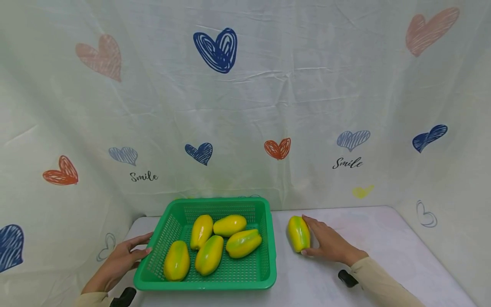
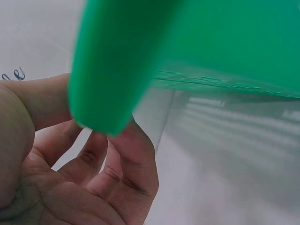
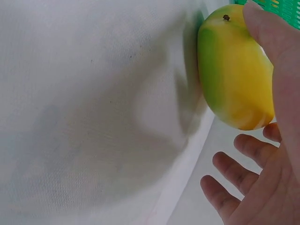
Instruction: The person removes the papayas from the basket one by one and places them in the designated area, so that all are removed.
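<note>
A green plastic basket (image 1: 207,286) with mesh walls holds several glossy yellow-green papayas (image 1: 209,256). At its left side my left hand (image 1: 120,262) grips the rim, thumb on one side and curled fingers under the edge, as the green rim (image 2: 108,93) in the left wrist view shows. To the right of the basket lies a single papaya (image 1: 299,233). My right hand (image 1: 330,243) holds it from its right side, thumb at the near end and index finger at the far end. In the right wrist view, the other fingers (image 3: 234,171) spread away from this papaya (image 3: 234,70).
The pale cloth-covered table (image 1: 368,238) extends right of the right hand. A white curtain (image 1: 245,111) printed with hearts and "Smile" stands behind the table and along its sides. A black wrist device (image 1: 347,278) sits by the right sleeve, another (image 1: 124,297) by the left.
</note>
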### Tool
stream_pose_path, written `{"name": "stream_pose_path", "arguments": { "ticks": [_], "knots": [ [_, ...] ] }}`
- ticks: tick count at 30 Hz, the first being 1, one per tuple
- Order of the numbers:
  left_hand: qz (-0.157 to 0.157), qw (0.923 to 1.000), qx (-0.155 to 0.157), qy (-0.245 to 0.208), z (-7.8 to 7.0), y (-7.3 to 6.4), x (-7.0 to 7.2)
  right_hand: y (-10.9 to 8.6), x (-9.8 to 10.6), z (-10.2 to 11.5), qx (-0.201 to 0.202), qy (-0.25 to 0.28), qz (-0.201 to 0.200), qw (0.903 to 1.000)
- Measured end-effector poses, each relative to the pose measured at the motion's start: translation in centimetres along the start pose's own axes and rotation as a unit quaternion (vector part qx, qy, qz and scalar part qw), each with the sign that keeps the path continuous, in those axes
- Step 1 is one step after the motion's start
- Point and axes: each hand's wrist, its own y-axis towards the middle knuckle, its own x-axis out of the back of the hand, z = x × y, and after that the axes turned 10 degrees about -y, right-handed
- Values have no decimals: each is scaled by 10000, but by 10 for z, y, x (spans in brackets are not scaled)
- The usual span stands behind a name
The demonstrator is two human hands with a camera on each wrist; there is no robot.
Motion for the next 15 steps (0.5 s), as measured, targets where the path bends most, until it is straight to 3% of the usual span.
{"name": "stream_pose_path", "arguments": {
  "ticks": [15],
  "knots": [
    [-16,10000,-50,-44,-1,-2,-1,1,20,8,142,-383,-379,9984]
  ]
}}
